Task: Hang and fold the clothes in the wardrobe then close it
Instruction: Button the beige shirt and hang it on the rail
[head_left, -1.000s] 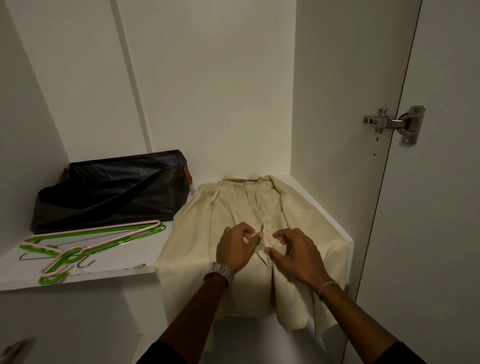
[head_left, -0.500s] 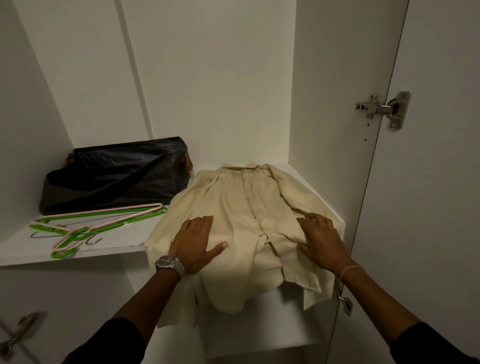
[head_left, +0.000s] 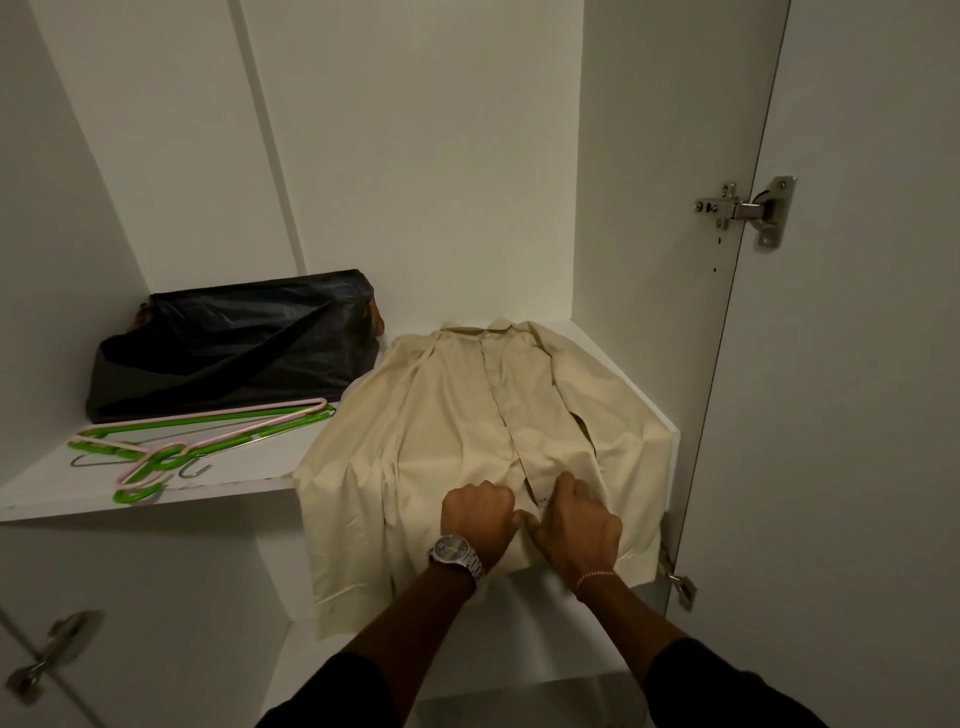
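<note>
Inside a home wardrobe, seen through my head camera.

I am looking into a plain white fitted wardrobe, the sort found in a bedroom: flat white panels at the back and sides, a white shelf across it, and an open door on a metal cupboard hinge at the right. Household things lie on the shelf: a cream button-up shirt spread flat with its hem hanging over the front edge, a loose bunch of green and pink clothes hangers, and a dark bag pushed against the back wall.
</note>
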